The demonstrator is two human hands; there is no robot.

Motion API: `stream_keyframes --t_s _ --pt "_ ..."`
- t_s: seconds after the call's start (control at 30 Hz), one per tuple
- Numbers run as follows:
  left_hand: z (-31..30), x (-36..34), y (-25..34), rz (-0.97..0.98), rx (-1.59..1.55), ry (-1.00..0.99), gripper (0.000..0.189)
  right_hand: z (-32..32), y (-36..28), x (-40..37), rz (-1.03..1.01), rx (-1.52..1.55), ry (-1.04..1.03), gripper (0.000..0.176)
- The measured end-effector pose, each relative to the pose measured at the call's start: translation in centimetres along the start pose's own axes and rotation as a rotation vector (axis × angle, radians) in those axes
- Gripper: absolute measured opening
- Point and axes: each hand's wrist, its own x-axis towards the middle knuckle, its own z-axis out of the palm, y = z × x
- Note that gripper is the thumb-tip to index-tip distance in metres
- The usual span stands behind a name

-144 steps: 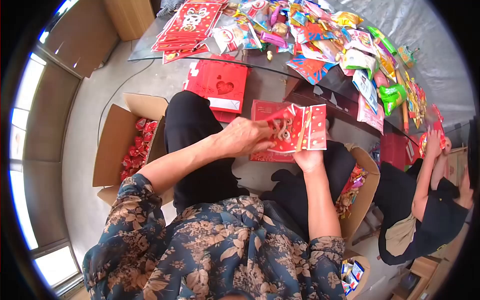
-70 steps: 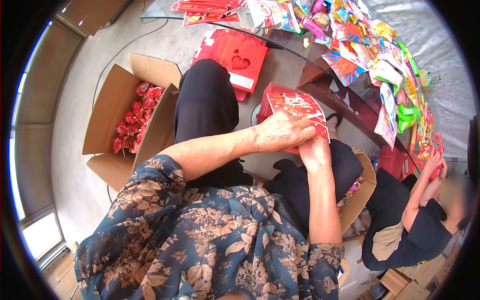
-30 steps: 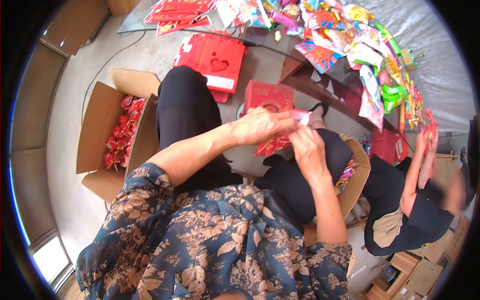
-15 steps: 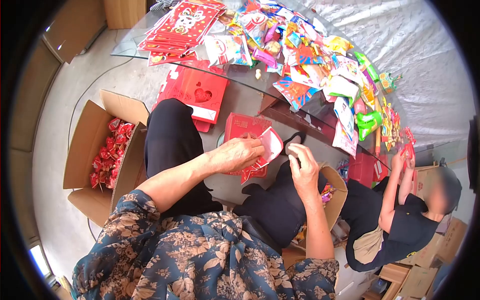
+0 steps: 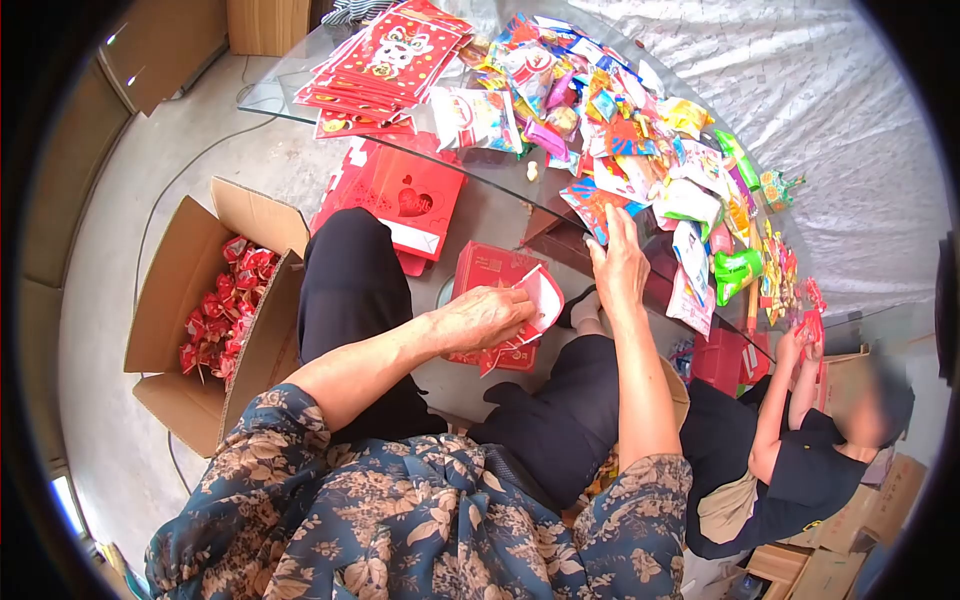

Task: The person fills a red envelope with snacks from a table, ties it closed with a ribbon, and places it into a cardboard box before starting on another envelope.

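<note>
My left hand [image 5: 484, 316] is closed on a red paper bag [image 5: 545, 297], whose pale inner side shows at its mouth above my lap. My right hand [image 5: 622, 268] is raised at the glass table's edge, fingers stretched out. Its fingertips overlap a blue and orange snack packet [image 5: 585, 200] at the near side of a pile of colourful snack packets [image 5: 630, 135]. Below the red bag and partly behind it, a red box [image 5: 487, 262] with printed patterns shows between my knees.
A stack of red printed bags [image 5: 395, 55] lies on the glass table [image 5: 285, 85]. At left, an open cardboard box [image 5: 165, 290] holds red bundles [image 5: 230, 300]. Red heart-print bags [image 5: 425, 200] stand below the table. A co-worker [image 5: 800, 470] at right holds something red.
My right hand has moved up and away from the red bag to the packets at the table edge. My left hand keeps its hold on the bag.
</note>
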Motion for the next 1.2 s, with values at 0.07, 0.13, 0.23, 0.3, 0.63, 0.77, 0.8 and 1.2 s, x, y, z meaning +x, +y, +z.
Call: stream_keyframes --t_s 0.07,0.13,0.23,0.3,0.63,0.77,0.8,1.2 --pt "-0.1 0.0 -0.2 -0.003 -0.008 0.006 0.014 1.0 1.2 0.3 -0.035 -0.032 0.034 0.042" --pt "-0.1 -0.1 -0.3 -0.004 -0.018 0.016 0.015 1.1 1.9 0.5 -0.126 -0.048 0.102 0.033" --pt "-0.3 0.1 -0.2 -0.034 -0.03 0.036 0.015 -0.5 0.7 0.2 0.2 0.37 0.013 0.025" --pt "-0.5 0.2 0.0 -0.077 -0.028 0.049 0.016 -1.5 0.2 -0.7 0.172 0.489 0.07 0.024" --pt "-0.8 0.6 1.0 -0.288 -0.098 0.217 0.079 -5.3 -4.2 -8.8 -0.039 0.483 0.118 0.026" --pt "-1.3 0.6 1.8 -0.227 -0.187 0.242 0.086 -5.8 -5.7 -11.9 -0.117 0.526 0.026 0.033" --pt "-1.1 0.6 1.6 -0.167 -0.228 0.263 0.084 -5.7 -5.8 -12.5 -0.109 0.571 -0.002 0.032" --pt "1.2 0.3 1.5 -0.093 -0.403 0.148 0.04 -3.2 -4.4 -14.5 0.036 0.769 0.036 0.028"
